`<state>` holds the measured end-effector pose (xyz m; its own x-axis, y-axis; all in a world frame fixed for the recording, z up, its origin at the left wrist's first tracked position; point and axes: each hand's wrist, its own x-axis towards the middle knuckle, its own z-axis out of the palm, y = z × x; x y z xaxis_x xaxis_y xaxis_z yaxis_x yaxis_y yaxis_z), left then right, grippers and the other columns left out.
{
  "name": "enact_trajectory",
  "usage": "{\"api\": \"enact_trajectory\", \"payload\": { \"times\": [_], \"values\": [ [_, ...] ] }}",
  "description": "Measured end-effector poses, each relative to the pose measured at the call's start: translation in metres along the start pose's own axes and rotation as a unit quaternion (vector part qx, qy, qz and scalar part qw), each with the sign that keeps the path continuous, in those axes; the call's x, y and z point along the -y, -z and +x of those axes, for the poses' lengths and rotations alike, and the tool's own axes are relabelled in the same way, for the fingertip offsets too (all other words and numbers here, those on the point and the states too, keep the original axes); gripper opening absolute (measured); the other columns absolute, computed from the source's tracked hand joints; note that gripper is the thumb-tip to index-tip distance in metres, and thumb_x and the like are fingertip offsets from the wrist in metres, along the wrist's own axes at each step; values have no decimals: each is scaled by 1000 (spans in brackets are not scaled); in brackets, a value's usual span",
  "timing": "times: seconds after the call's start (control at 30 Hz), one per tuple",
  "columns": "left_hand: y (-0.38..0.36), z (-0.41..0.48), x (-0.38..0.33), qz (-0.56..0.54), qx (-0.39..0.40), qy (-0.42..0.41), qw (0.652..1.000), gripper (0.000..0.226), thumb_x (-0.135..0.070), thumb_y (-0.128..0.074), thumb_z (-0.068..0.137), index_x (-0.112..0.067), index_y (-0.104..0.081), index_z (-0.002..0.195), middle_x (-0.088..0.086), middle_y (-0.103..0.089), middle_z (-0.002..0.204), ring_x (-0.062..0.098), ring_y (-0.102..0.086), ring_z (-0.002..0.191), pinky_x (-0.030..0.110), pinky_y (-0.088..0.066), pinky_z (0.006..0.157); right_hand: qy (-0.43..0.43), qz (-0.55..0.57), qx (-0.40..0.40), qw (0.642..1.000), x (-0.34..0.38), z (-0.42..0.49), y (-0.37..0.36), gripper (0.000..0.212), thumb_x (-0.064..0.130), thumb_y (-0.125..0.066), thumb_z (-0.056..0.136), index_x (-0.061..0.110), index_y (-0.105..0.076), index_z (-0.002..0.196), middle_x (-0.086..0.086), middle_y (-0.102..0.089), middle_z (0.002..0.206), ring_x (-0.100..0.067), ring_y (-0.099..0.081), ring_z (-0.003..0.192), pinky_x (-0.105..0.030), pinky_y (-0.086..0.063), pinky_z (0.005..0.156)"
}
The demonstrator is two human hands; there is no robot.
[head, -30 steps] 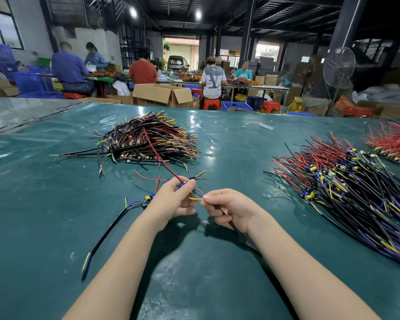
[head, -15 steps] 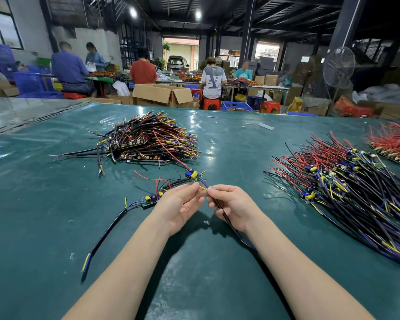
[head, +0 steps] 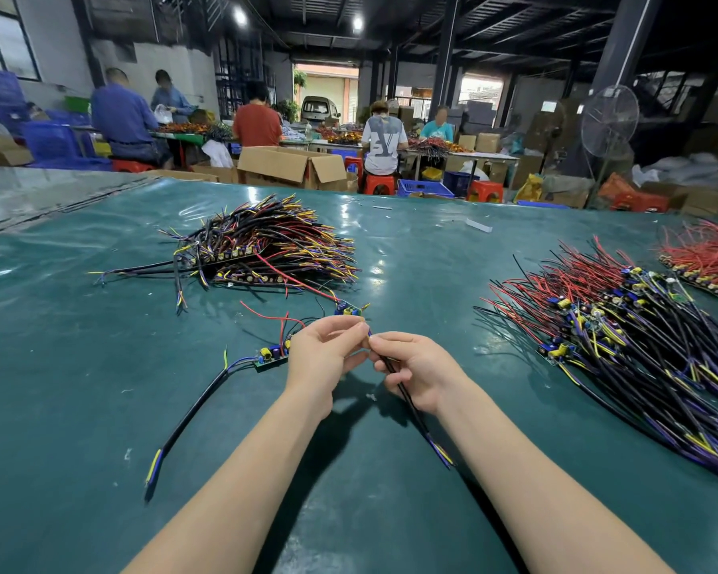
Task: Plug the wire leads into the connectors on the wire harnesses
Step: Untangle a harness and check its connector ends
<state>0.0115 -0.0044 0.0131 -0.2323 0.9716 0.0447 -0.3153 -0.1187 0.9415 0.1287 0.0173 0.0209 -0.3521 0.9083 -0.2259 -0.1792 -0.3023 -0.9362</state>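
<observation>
Over the green bench (head: 100, 366), the right hand (head: 417, 366) has its grip curled round a black cable (head: 409, 401); the left hand (head: 324, 358) pinches its wire leads (head: 369, 336) (barely visible).

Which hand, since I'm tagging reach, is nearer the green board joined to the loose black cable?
Left. The left hand sits just right of the green board; the right hand is farther right, beyond the left hand, gripping another black cable.

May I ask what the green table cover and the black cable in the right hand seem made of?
The green table cover: probably vinyl or rubber sheet, glossy, reflecting lamps. The black cable: likely flexible plastic sheathing, coloured cores at its end.
</observation>
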Motion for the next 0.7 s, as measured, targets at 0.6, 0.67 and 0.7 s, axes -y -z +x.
{"api": "enact_trajectory", "payload": {
  "times": [0.6, 0.67, 0.7],
  "values": [
    [27, 6, -10, 495, 41, -323, 806, 17, -20, -73, 78, -25, -75, 94, -7, -47, 77, 14, -45, 72, 31, -40, 66, -7, -66, 10, 998, 4, 0, 12, 24, 1, -50, 89, 5, -59, 67, 3, -48, 44, -3, -37, 34, -11, -19, 29],
    [27, 5, -9, 484, 10, -354, 800, 9, -17, -77, 74, -19, -77, 83, -2, -53, 79, 22, -53, 77, 35, -45, 66, -10, -58, 16, 998, 5, 0, 12, 25, 1, -49, 89, 5, -59, 66, 3, -48, 45, -3, -36, 34, -11, -19, 29],
    [26, 4, -8, 487, -12, -367, 792, 7, -17, -79, 71, -17, -77, 78, 1, -56, 78, 25, -56, 76, 35, -46, 64, -11, -52, 16, 998, 5, 0, 12, 25, 1, -48, 89, 5, -59, 66, 3, -48, 45, -3, -36, 34, -11, -19, 29]
  ]
}}
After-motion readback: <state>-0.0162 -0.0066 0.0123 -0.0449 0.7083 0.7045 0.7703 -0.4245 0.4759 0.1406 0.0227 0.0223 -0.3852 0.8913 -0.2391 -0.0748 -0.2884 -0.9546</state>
